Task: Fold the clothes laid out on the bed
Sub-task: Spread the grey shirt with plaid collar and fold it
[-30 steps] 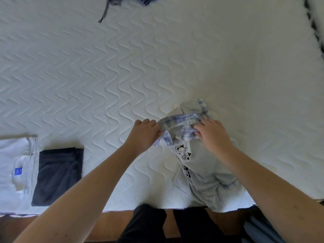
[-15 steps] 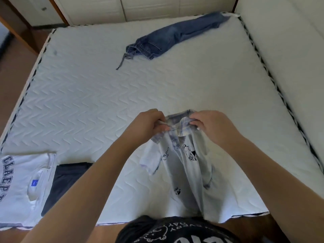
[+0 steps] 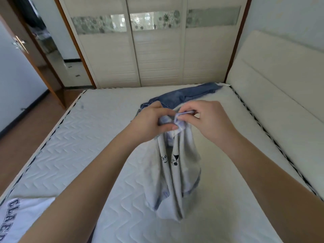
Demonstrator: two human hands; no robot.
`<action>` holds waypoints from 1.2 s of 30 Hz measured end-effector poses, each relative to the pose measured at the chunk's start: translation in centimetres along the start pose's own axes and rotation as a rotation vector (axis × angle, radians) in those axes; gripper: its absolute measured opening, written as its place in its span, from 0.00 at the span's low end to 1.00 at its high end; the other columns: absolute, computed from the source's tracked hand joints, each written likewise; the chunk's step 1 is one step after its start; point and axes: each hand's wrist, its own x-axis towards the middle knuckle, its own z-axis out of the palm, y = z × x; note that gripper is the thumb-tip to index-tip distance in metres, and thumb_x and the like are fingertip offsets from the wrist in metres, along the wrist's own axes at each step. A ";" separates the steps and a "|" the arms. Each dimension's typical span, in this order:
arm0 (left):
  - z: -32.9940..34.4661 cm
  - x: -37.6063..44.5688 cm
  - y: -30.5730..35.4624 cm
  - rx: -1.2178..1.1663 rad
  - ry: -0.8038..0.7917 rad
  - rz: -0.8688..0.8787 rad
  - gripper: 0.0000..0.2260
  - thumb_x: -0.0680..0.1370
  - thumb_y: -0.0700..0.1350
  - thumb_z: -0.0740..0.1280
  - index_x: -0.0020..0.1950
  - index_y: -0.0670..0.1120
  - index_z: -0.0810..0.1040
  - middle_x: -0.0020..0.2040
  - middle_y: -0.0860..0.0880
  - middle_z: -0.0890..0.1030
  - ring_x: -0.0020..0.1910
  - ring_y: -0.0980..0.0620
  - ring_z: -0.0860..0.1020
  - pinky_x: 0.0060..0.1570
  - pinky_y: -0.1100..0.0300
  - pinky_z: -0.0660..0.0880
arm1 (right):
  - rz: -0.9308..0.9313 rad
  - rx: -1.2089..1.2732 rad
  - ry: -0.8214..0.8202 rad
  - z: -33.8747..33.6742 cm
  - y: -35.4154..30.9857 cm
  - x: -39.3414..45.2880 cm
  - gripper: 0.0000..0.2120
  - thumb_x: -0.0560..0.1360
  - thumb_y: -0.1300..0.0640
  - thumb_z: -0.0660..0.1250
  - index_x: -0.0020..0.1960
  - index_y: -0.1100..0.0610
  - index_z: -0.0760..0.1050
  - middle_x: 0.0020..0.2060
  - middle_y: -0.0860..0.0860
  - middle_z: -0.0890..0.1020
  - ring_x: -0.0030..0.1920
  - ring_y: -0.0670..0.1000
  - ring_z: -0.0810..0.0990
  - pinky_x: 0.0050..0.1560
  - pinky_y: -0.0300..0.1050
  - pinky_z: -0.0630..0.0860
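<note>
A small pale grey shirt point(image 3: 177, 172) with a plaid collar and black cartoon prints hangs in the air above the white quilted mattress point(image 3: 87, 146). My left hand point(image 3: 154, 121) grips the left side of its collar. My right hand point(image 3: 206, 120) pinches the right side of the collar between thumb and fingers. The shirt's body droops down, bunched into vertical folds. A pair of blue jeans point(image 3: 187, 95) lies unfolded at the far end of the bed, partly hidden behind my hands.
A folded white T-shirt with dark lettering point(image 3: 15, 218) lies at the near left corner of the mattress. A padded headboard point(image 3: 280, 81) runs along the right side. Wardrobe doors point(image 3: 157, 50) stand beyond the bed; an open doorway is at far left.
Both hands have lifted the grey shirt by its collar off the mattress and up into the air. My view has tilted upward, so the room and wardrobe show now.
</note>
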 end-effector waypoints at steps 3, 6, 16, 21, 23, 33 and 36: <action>-1.7 0.8 0.0 0.028 0.000 0.027 0.08 0.73 0.45 0.75 0.51 0.46 0.85 0.39 0.54 0.66 0.37 0.64 0.70 0.39 0.73 0.64 | -0.044 -0.019 0.034 -0.2 -0.8 1.5 0.03 0.74 0.54 0.73 0.46 0.52 0.82 0.41 0.44 0.85 0.44 0.42 0.81 0.45 0.41 0.76; -3.4 1.5 -0.1 0.105 0.010 0.056 0.07 0.75 0.43 0.74 0.51 0.42 0.84 0.41 0.51 0.68 0.35 0.62 0.69 0.37 0.72 0.62 | -0.061 -0.017 0.026 -0.2 -0.6 2.3 0.05 0.73 0.54 0.74 0.47 0.53 0.81 0.41 0.44 0.84 0.42 0.41 0.79 0.43 0.34 0.72; -7.8 3.6 -0.9 0.127 0.110 0.237 0.08 0.74 0.35 0.72 0.52 0.42 0.84 0.47 0.47 0.74 0.44 0.56 0.72 0.47 0.75 0.65 | 0.045 -0.448 -0.362 1.4 5.7 2.2 0.19 0.72 0.43 0.73 0.57 0.54 0.79 0.61 0.46 0.77 0.65 0.52 0.69 0.62 0.44 0.61; -8.3 4.7 -2.8 0.144 0.119 0.228 0.07 0.75 0.35 0.72 0.52 0.41 0.83 0.52 0.49 0.76 0.51 0.57 0.74 0.52 0.76 0.65 | 0.119 -0.037 -0.222 1.3 6.5 1.6 0.10 0.76 0.52 0.70 0.51 0.60 0.82 0.70 0.48 0.69 0.71 0.48 0.67 0.70 0.48 0.64; -7.7 4.9 -3.5 0.126 0.131 0.188 0.07 0.75 0.34 0.71 0.52 0.41 0.83 0.53 0.48 0.76 0.51 0.61 0.72 0.53 0.78 0.64 | 0.283 0.305 -0.252 0.9 5.4 1.7 0.10 0.79 0.55 0.67 0.50 0.62 0.81 0.57 0.52 0.81 0.55 0.47 0.80 0.60 0.55 0.77; -0.7 6.1 -3.9 -0.246 0.147 -0.055 0.17 0.74 0.31 0.69 0.61 0.43 0.77 0.51 0.55 0.81 0.42 0.69 0.78 0.41 0.76 0.71 | 0.376 0.714 0.014 1.2 1.1 4.2 0.10 0.80 0.58 0.66 0.51 0.62 0.82 0.45 0.56 0.86 0.46 0.53 0.86 0.53 0.45 0.81; 1.0 4.9 -4.1 -0.418 0.282 -0.235 0.20 0.78 0.35 0.65 0.68 0.48 0.69 0.57 0.64 0.75 0.48 0.71 0.77 0.46 0.70 0.76 | 0.370 0.754 0.097 0.4 0.8 4.7 0.09 0.80 0.60 0.64 0.54 0.63 0.82 0.49 0.58 0.85 0.49 0.51 0.85 0.52 0.41 0.80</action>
